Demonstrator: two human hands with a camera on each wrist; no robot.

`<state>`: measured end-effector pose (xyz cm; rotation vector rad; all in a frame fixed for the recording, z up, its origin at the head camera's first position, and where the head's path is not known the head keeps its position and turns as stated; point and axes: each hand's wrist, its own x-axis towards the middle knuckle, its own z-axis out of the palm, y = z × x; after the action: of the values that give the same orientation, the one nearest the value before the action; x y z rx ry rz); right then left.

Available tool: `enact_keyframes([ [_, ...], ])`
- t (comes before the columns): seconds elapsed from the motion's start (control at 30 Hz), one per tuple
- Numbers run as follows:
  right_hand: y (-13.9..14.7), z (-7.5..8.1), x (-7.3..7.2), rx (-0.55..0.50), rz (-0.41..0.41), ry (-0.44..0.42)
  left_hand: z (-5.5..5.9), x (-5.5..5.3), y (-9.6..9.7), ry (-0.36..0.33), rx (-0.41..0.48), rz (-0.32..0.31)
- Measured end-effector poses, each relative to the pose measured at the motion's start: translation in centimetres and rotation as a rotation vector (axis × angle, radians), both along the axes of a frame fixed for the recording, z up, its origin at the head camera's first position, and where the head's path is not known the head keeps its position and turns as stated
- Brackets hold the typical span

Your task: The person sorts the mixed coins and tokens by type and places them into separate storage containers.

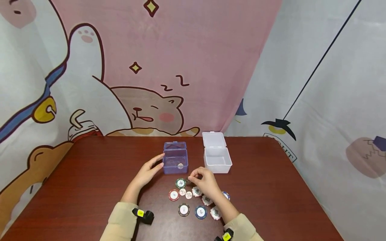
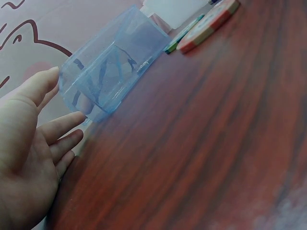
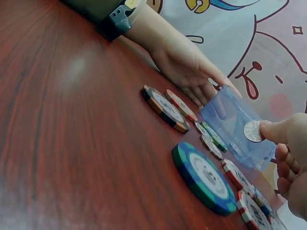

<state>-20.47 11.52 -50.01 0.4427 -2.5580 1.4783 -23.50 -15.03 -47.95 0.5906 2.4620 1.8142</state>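
Observation:
My left hand (image 1: 146, 174) rests its fingertips against the left side of a clear blue plastic box (image 1: 175, 169), its fingers extended. The box's lid (image 1: 175, 146) is flipped back, and a silver coin (image 1: 180, 166) shows inside it. Between thumb and fingertips, my right hand (image 1: 206, 183) pinches another silver coin (image 3: 252, 131), just in front of the box and to its right. Below that hand, two loose coins (image 1: 188, 195) lie on the table beside a green poker chip (image 1: 180, 183) and a red one (image 1: 174, 194). My right hand and forearm partly hide some chips.
A white plastic box (image 1: 217, 169) with its lid thrown back stands right of the blue one. Nearer me lie a black chip (image 1: 184, 210), a blue chip (image 1: 200, 212) and several white-and-red chips (image 1: 215, 213). A printed curtain (image 1: 211, 67) hangs behind the brown table (image 1: 90, 184).

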Motion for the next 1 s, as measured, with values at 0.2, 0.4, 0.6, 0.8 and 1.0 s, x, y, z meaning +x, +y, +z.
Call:
enact_keyframes([
  [0.2,-0.6,0.5,-0.1,-0.036,-0.014,0.063,-0.3,-0.1,0.1,0.024,0.01,-0.002],
  [0.4,-1.2,1.5,-0.6,-0.085,-0.034,0.084,-0.5,-0.2,0.0,0.034,0.008,-0.003],
  [0.6,-2.0,2.7,-1.4,-0.109,-0.059,0.094,-0.2,-0.1,0.0,0.021,0.0,0.007],
  [0.8,-2.6,3.0,-2.2,-0.129,-0.062,0.099,-0.2,-0.1,0.0,0.018,-0.023,0.006],
  [1.0,-2.9,3.2,-3.0,-0.166,-0.078,0.096,-2.4,-1.2,-0.3,0.033,-0.009,0.018],
])
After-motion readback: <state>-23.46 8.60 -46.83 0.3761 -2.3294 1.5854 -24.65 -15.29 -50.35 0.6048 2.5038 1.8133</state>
